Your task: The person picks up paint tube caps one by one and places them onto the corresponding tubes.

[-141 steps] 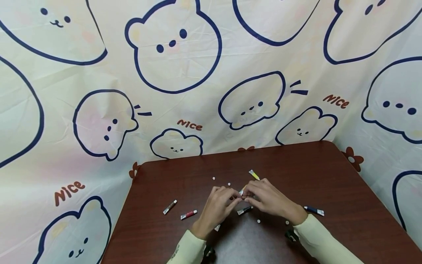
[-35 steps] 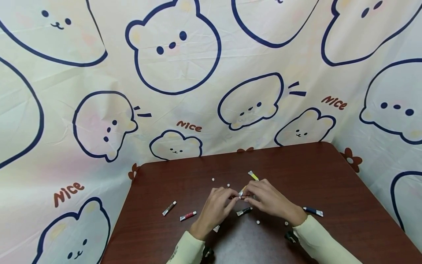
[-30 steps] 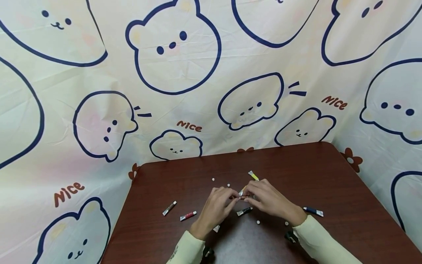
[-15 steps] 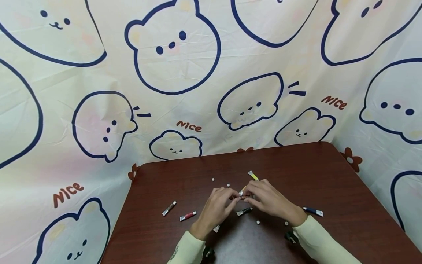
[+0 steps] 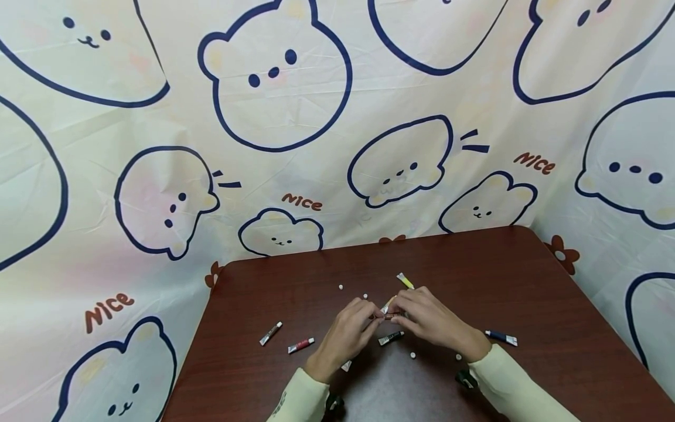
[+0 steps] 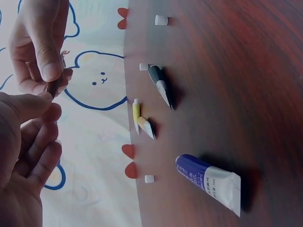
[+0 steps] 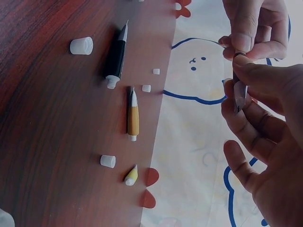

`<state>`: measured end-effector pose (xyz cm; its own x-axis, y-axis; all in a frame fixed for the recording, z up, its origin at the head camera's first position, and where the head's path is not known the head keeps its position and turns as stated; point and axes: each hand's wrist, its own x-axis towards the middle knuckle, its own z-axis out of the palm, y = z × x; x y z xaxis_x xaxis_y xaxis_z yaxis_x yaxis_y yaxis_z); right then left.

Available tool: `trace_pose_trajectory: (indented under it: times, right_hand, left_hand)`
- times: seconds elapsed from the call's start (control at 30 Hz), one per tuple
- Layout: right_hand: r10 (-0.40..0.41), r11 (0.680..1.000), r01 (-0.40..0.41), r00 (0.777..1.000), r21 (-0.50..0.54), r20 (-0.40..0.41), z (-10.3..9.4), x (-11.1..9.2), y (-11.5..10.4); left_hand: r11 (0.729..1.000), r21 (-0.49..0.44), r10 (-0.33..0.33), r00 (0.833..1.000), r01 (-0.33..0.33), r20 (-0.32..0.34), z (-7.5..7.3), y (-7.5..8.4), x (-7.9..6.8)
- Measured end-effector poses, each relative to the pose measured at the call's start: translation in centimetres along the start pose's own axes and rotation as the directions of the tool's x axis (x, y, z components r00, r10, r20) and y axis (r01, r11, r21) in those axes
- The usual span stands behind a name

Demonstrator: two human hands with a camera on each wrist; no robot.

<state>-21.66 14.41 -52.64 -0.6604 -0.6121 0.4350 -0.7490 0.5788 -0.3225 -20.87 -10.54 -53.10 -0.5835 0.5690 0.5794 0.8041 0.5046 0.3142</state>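
Both hands meet over the middle of the table around one small brown paint tube [image 5: 391,316]. My right hand [image 5: 429,319] holds its body between thumb and fingers, and the silver crimped tail [image 7: 240,97] pokes out in the right wrist view. My left hand [image 5: 345,331] pinches the tube's other end with thumb and fingertip, covering it. Just beyond the fingers lies an ochre paint tube [image 7: 134,118]. A black paint tube [image 5: 391,337] with its threaded neck bare rests nearer, below the hands. The purple paint tube [image 6: 206,179] lies beneath the left wrist, mostly hidden in the head view.
A yellow tube [image 5: 405,281] lies farther back. Red [image 5: 301,345] and brownish-gold [image 5: 271,333] tubes are on the left, a dark blue tube [image 5: 501,337] on the right. Several loose white caps are scattered about, one cap [image 5: 413,355] in front of the black tube. A patterned cloth [image 5: 295,176] hangs behind the table.
My left hand's fingers have shifted slightly at the brown tube's end. My right hand keeps its place, and the tubes and caps on the table stay put.
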Motion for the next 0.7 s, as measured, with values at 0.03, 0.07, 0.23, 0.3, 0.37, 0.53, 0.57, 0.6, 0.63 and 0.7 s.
trace_pose_trajectory:
  times: [0.03, 0.07, 0.23, 0.3, 0.37, 0.53, 0.57, 0.6, 0.63, 0.7]
  right_hand:
    - [-0.005, 1.000, 0.005, 1.000, -0.001, -0.002, 0.00, -0.01, -0.02]
    - [-0.010, 1.000, 0.010, 1.000, 0.000, -0.004, 0.00, -0.01, -0.03]
    - [-0.011, 1.000, 0.011, 1.000, 0.004, -0.001, 0.01, -0.05, -0.03]
    - [0.001, 1.000, -0.001, 1.000, 0.008, 0.006, 0.00, -0.06, 0.00]
    - [0.014, 1.000, -0.014, 1.000, 0.012, 0.015, 0.03, -0.06, 0.04]
    - [0.050, 0.999, -0.050, 0.999, 0.005, 0.022, 0.00, -0.05, 0.14]
    - [0.057, 0.998, -0.057, 0.998, -0.001, 0.020, -0.03, -0.07, 0.16]
    - [0.064, 0.998, -0.064, 0.998, -0.004, 0.018, -0.08, -0.09, 0.19]
    - [0.071, 0.997, -0.071, 0.997, -0.008, 0.017, -0.12, -0.12, 0.24]
    - [0.077, 0.997, -0.077, 0.997, -0.020, 0.007, -0.15, -0.21, 0.42]
  left_hand:
    - [1.000, 0.003, 0.006, 1.000, -0.006, -0.005, 0.01, 0.00, -0.01]
    - [1.000, 0.007, 0.012, 1.000, -0.012, -0.009, 0.02, -0.01, -0.03]
    - [1.000, 0.012, 0.009, 1.000, -0.009, -0.003, 0.09, -0.07, -0.15]
    - [1.000, 0.003, -0.004, 1.000, 0.003, 0.008, 0.13, -0.10, -0.21]
    - [1.000, -0.005, -0.016, 1.000, 0.016, 0.018, 0.15, -0.14, -0.26]
    - [0.999, -0.020, -0.038, 0.999, 0.038, 0.019, 0.14, -0.26, -0.29]
    - [0.999, -0.018, -0.041, 0.999, 0.041, 0.019, 0.10, -0.28, -0.30]
    - [0.999, -0.014, -0.045, 0.999, 0.045, 0.020, 0.07, -0.30, -0.32]
    - [0.999, -0.012, -0.051, 0.998, 0.051, 0.023, 0.05, -0.32, -0.36]
    - [0.998, -0.017, -0.066, 0.997, 0.066, 0.033, 0.00, -0.34, -0.43]
